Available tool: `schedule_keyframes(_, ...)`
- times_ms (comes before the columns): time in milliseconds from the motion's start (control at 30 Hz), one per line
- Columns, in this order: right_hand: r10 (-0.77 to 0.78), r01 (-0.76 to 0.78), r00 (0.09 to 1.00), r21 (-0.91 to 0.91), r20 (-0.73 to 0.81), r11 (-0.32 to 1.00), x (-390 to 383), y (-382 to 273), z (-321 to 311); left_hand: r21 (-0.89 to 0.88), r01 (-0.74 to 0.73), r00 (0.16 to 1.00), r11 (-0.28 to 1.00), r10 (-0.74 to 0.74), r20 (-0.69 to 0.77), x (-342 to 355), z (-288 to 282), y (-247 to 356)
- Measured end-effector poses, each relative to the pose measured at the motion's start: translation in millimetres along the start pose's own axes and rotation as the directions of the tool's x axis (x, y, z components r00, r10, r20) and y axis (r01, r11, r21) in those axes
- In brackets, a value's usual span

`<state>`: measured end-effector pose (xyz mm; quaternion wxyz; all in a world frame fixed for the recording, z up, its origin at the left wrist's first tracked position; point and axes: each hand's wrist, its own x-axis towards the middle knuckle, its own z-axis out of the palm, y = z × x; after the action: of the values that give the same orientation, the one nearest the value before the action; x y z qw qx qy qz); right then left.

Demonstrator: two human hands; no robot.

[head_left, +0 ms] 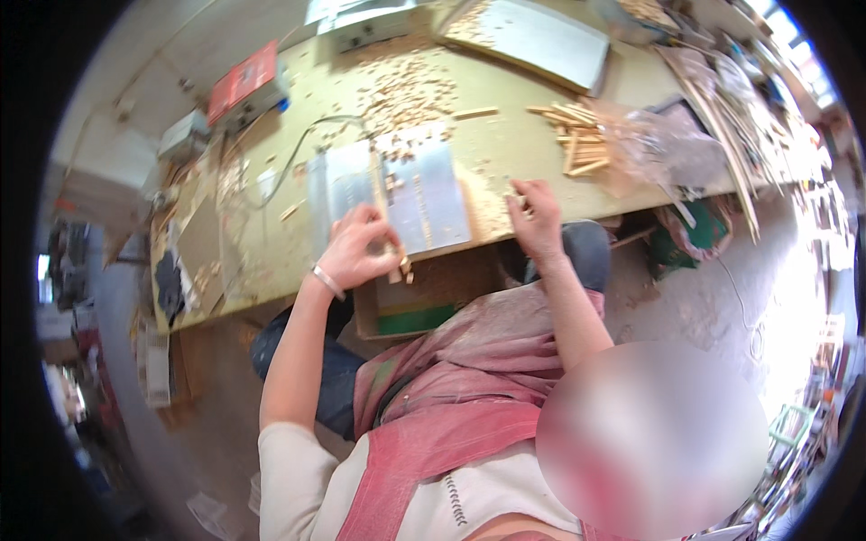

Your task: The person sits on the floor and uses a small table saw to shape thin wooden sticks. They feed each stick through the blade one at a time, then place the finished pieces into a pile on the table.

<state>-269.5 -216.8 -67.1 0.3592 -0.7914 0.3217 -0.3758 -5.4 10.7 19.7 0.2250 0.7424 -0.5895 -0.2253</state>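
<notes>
My left hand (354,251) is closed at the near edge of a pale metal plate (435,203), its fingertips pinching small wooden pieces (404,270). Those pieces are over an open box (365,311) with a green bottom, below the table edge. Further right, my right hand (538,216) is curled above the table's front edge. Something small and pale shows at its fingertips, too blurred to name. A narrow wooden strip (377,176) runs along the plate, with small blocks beside it.
Many small wooden blocks (406,99) are scattered behind the plate on the table (496,77). Wooden sticks (582,140) are piled at the right beside a clear plastic bag (645,144). A white tray (541,41), a red box (244,81) and a dark cable (293,162) are further back.
</notes>
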Motion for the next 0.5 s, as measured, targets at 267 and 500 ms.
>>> schedule_keyframes(267, 0.536, -0.488, 0.833, 0.27, -0.141, 0.83, 38.7, 50.1, -66.7, 0.062, -0.079, 0.963, 0.995, 0.092, -0.253, -29.8, 10.3, 41.7)
schedule_keyframes(500, 0.035, 0.103, 0.987, -0.794, 0.155, 0.599, 74.8, 129.1, -106.4, -0.084, 0.022, 0.93, 0.996, -0.052, -0.364, -56.6, 38.3, 57.3)
